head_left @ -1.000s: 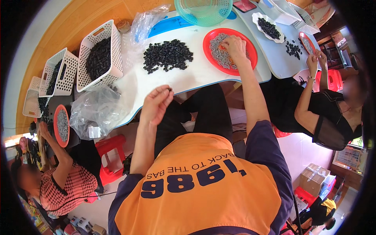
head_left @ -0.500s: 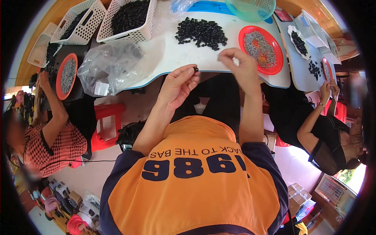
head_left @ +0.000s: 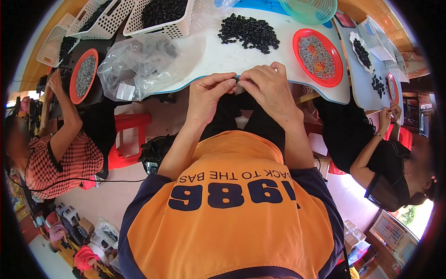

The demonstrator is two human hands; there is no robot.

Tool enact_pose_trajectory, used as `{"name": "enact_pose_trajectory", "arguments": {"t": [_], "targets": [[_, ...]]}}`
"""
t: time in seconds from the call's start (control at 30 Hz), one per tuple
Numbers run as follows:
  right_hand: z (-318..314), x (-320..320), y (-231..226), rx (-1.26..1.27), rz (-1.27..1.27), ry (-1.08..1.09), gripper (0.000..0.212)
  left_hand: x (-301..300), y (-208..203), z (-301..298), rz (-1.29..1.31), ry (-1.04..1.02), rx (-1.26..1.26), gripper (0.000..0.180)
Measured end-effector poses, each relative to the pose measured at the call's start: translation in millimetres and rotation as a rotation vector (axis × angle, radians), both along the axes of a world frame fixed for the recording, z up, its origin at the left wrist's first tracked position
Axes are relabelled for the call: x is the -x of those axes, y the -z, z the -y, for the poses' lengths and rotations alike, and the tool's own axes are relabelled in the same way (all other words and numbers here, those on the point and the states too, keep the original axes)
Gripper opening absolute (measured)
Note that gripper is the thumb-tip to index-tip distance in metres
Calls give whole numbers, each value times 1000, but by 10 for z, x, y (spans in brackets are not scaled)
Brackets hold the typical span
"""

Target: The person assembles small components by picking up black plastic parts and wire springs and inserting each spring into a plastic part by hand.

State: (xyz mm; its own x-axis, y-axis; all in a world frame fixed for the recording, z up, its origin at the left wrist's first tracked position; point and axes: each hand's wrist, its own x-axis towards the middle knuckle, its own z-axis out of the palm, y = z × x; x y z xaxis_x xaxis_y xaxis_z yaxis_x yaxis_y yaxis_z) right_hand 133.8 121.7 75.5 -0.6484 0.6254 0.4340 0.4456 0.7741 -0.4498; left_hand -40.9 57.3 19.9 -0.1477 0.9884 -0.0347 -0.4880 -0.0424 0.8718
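Observation:
In front of my body, at the near edge of the white table (head_left: 200,55), my left hand (head_left: 207,96) pinches a small black plastic piece (head_left: 236,79) between thumb and forefinger. My right hand (head_left: 271,93) meets it there, its thumb and fingers pressed together at the same piece. Whatever the right fingertips hold is hidden behind them. Beyond the hands lies a loose pile of small black pieces (head_left: 248,35). To the right of it, a red plate (head_left: 338,74) holds many small grey screw-like parts (head_left: 319,55).
A crumpled clear plastic bag (head_left: 139,67) and a white basket (head_left: 186,21) of black pieces stand left. A green colander (head_left: 309,13) is at the far right. Co-workers sit either side, one in a checked shirt (head_left: 65,165), one in black (head_left: 385,165). A red stool (head_left: 129,139) stands left.
My right hand has moved left and nearer from beside the red plate to meet my left hand. The black piece is now between both hands' fingertips. The whole view has shifted slightly.

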Motion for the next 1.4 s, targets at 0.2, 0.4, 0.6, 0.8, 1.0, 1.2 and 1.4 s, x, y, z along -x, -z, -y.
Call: {"name": "enact_pose_trajectory", "arguments": {"t": [0.2, 0.4, 0.6, 0.8, 1.0, 1.2, 1.4], "targets": [[-19, 16, 132, 123, -91, 2, 10, 38, 79, 14, 214, 123, 129, 20], [-28, 33, 303, 475, -278, 29, 11, -36, 240, -17, 610, 149, 267, 20], [-110, 82, 429, 552, -414, 88, 10, -67, 292, -145, 600, 107, 289, 19], [-104, 125, 503, 480, -456, 118, 8, -104, 271, -137, 517, 44, 257, 19], [-70, 160, 562, 449, -421, 126, 7, -110, 278, -76, 356, -17, 222, 18], [-29, 148, 666, 1007, -680, 77, 8, -97, 312, -65, 364, 54, 189, 18], [-300, -91, 795, 1057, -730, 105, 13, -107, 319, -59, 726, 267, 159, 15]]}}
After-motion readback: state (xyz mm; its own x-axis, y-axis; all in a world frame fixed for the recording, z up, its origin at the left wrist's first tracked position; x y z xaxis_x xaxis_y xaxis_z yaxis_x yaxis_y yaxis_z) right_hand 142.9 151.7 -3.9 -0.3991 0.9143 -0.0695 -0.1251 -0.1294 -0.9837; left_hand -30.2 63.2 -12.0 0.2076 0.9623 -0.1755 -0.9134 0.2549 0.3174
